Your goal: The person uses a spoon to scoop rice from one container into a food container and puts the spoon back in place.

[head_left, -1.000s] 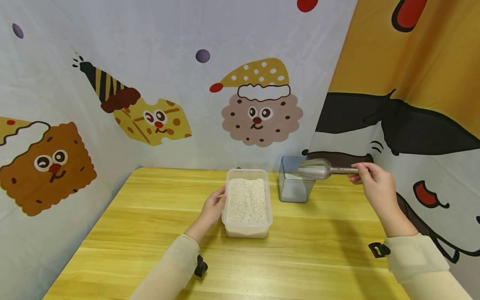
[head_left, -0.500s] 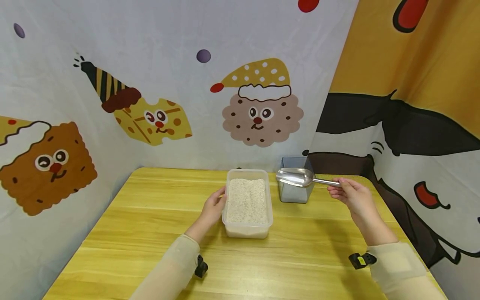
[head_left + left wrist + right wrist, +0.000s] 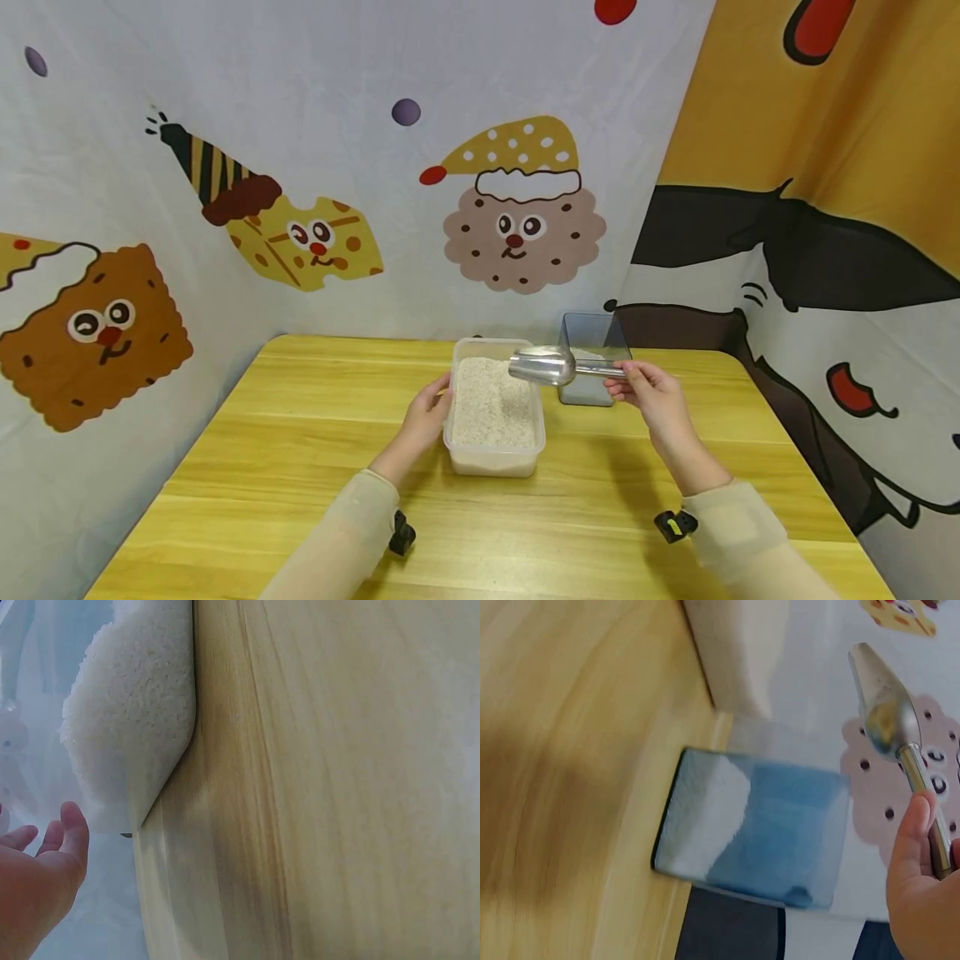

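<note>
Right hand [image 3: 651, 392] grips empty metal scoop [image 3: 542, 367] over rice tub [image 3: 495, 457]; left hand [image 3: 426, 414] relaxed, steadying it; blue-tinted container [image 3: 600, 333] barely filled

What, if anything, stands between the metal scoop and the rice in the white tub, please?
Nothing visible does. The right hand holds the metal scoop over the right rim of the open white tub, and the rice lies uncovered beneath it.
</note>
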A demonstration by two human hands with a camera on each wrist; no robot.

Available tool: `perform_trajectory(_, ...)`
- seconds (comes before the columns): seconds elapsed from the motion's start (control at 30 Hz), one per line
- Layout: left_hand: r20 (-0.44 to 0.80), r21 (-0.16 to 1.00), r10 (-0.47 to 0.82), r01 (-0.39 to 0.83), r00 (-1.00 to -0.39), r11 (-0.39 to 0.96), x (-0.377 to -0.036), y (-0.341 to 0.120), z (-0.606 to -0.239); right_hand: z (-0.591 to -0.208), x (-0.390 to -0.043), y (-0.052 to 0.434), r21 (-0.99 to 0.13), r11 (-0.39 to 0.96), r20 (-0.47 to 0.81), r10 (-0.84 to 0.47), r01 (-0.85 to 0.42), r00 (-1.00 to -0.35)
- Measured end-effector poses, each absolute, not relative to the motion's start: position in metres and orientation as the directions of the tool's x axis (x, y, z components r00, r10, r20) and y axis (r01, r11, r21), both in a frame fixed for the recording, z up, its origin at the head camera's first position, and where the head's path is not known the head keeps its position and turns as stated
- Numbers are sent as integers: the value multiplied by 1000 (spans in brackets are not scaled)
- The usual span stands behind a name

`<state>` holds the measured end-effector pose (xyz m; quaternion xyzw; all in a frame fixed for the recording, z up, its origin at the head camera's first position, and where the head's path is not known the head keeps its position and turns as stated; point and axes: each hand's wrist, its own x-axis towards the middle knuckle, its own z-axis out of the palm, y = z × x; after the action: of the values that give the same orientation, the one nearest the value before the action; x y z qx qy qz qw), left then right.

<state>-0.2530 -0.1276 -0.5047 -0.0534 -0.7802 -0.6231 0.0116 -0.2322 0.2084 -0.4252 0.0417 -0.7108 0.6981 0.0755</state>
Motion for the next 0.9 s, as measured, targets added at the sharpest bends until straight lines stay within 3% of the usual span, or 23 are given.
perform_trajectory(0.23,72,972,66,85,-995,218,-253,-127,-503,-435,-236,180,-845,393,391,-10,-363,-920)
perform_trajectory(0.43,57,974,60,69,-997,216,-253,-126,-503,-437,-236,161,-545,647,557,-197,-534,-807)
perform_trajectory(0.67,66,975,63,77,-996,207,-253,-128,-503,-443,-243,144,-112,614,742,-471,-782,-477)
perform_trajectory(0.77,69,975,66,82,-995,207,-253,-129,-504,-446,-247,140,-37,590,737,-529,-806,-421)
perform_trajectory(0.9,69,977,70,82,-995,196,-255,-129,-505,-451,-250,137,1,581,721,-564,-814,-402)
